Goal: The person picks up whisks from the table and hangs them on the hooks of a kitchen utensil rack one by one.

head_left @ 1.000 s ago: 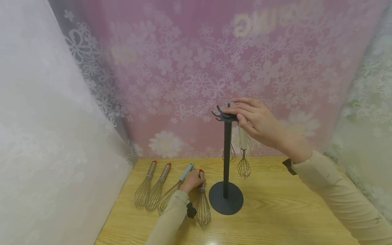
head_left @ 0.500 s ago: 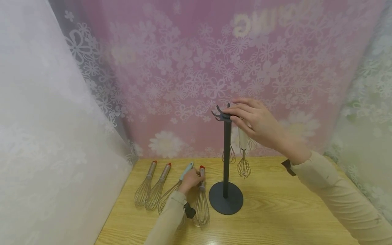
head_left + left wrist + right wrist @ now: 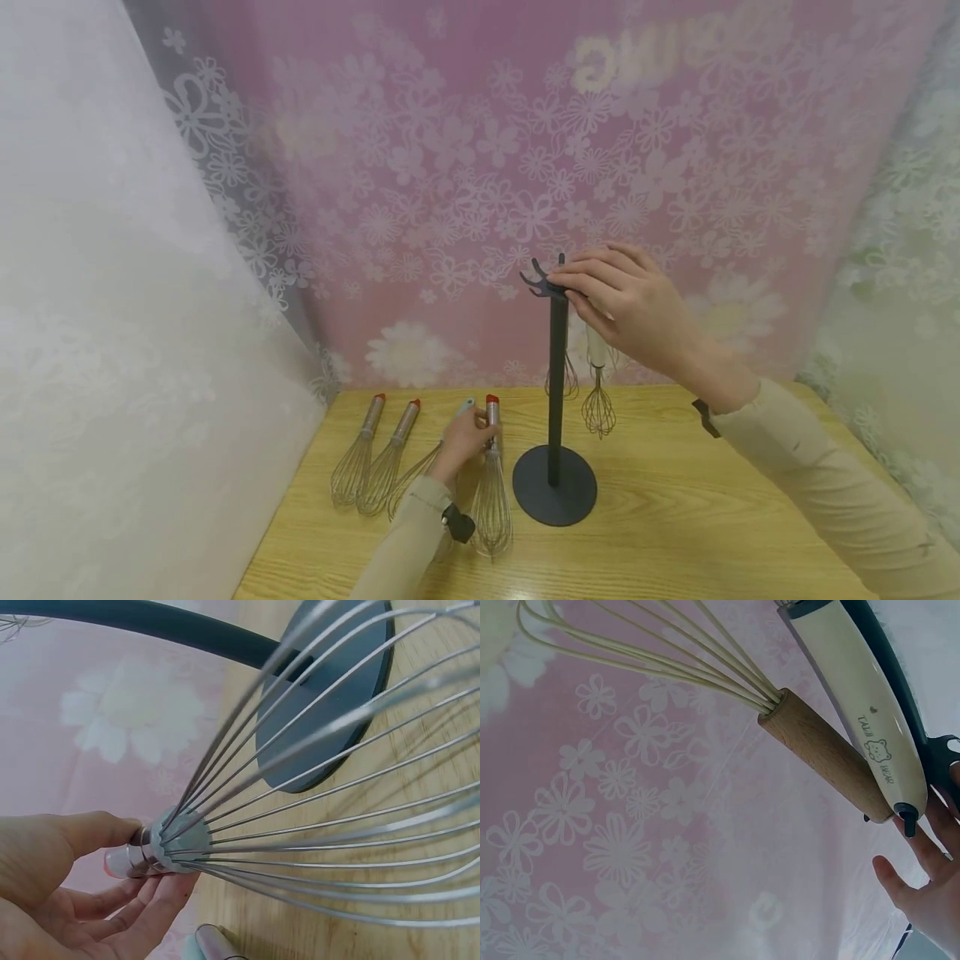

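Pick-up: looks like the lifting step, a red-tipped steel whisk angling up just beside the black stand.
Left hand: thumb and fingers closed in a pinch, right by the whisk's collar; are the wires touching the table? Can't tell.
Right hand: fingers loosely extended, tips resting on the black stand's top, thumb apart, gripping nothing.
Hanging: a cream-handled whisk and a wooden-handled whisk.
Next move: seems to call for holding that pinch and clearing the blue-handled whisk close by.
Since one second ago: whisk's red end higher, wires nudged left, right hand barely shifted!
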Action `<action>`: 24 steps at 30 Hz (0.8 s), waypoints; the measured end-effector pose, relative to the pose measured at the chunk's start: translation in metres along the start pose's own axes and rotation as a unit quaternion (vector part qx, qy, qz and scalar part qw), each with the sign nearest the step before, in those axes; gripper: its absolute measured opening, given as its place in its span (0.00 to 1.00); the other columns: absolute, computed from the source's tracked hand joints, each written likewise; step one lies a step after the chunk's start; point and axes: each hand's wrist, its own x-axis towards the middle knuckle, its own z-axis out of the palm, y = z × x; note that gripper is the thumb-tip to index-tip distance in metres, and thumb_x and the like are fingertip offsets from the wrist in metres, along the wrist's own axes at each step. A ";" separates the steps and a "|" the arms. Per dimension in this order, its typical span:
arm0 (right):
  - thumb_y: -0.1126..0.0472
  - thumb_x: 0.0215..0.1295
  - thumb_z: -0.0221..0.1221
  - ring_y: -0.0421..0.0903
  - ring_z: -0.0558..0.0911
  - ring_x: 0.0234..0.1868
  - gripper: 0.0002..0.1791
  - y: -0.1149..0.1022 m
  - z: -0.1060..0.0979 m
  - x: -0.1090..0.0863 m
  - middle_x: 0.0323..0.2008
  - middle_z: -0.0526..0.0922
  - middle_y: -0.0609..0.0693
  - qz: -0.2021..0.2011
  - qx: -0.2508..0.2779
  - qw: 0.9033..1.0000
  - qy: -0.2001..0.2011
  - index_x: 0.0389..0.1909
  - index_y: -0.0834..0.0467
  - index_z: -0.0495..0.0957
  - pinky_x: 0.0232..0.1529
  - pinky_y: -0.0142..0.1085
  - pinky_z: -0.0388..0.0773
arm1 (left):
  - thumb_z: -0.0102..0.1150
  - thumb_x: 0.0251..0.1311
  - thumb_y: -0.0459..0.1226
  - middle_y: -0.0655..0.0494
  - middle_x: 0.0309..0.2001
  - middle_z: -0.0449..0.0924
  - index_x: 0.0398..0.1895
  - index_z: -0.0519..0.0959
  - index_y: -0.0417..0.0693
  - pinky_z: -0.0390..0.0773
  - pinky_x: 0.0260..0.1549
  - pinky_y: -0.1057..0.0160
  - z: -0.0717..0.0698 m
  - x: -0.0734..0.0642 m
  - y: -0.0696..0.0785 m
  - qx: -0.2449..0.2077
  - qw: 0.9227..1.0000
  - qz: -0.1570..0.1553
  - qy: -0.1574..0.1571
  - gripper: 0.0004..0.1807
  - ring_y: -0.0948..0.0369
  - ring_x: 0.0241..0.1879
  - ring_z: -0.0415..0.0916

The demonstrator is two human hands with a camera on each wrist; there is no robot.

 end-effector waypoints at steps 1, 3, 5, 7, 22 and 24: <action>0.68 0.64 0.65 0.59 0.81 0.55 0.19 0.000 0.000 0.000 0.51 0.86 0.57 -0.001 -0.001 1.000 -0.001 0.56 0.61 0.83 0.65 0.57 0.69 | 0.65 0.67 0.41 0.43 0.41 0.84 0.54 0.78 0.34 0.83 0.26 0.59 -0.001 -0.001 0.001 0.002 1.000 0.003 0.006 0.20 0.56 0.29 0.82; 0.68 0.64 0.65 0.59 0.81 0.55 0.19 -0.001 0.000 -0.001 0.51 0.86 0.57 -0.002 -0.002 1.000 -0.001 0.57 0.61 0.83 0.65 0.57 0.69 | 0.66 0.66 0.41 0.44 0.41 0.83 0.55 0.78 0.35 0.83 0.26 0.60 -0.003 -0.002 0.002 0.001 1.000 0.007 0.017 0.21 0.55 0.31 0.82; 0.69 0.64 0.64 0.59 0.81 0.55 0.20 -0.001 0.000 -0.001 0.51 0.86 0.57 -0.004 -0.001 1.000 -0.001 0.57 0.61 0.82 0.66 0.57 0.69 | 0.66 0.66 0.41 0.45 0.41 0.83 0.56 0.77 0.35 0.84 0.28 0.59 -0.004 -0.002 0.002 -0.006 1.000 0.010 0.026 0.22 0.54 0.34 0.82; 0.68 0.64 0.64 0.60 0.81 0.55 0.20 -0.001 0.001 -0.001 0.51 0.86 0.57 -0.006 0.001 1.000 0.001 0.57 0.61 0.82 0.65 0.57 0.69 | 0.66 0.66 0.41 0.45 0.41 0.83 0.57 0.77 0.35 0.83 0.28 0.58 -0.006 -0.003 0.003 -0.011 0.999 0.015 0.035 0.23 0.54 0.35 0.82; 0.69 0.64 0.64 0.60 0.80 0.56 0.21 0.000 0.001 -0.002 0.52 0.85 0.58 -0.007 0.011 1.000 -0.001 0.58 0.62 0.82 0.62 0.54 0.72 | 0.66 0.66 0.38 0.43 0.43 0.81 0.59 0.76 0.42 0.83 0.31 0.57 -0.015 -0.007 0.012 -0.077 0.992 0.043 0.089 0.20 0.48 0.43 0.85; 0.68 0.64 0.64 0.60 0.80 0.56 0.20 0.000 0.001 -0.002 0.52 0.85 0.58 -0.006 0.011 1.000 -0.001 0.58 0.62 0.82 0.61 0.54 0.72 | 0.66 0.66 0.38 0.42 0.44 0.81 0.59 0.76 0.43 0.84 0.33 0.55 -0.015 -0.007 0.012 -0.083 0.991 0.052 0.094 0.20 0.48 0.44 0.85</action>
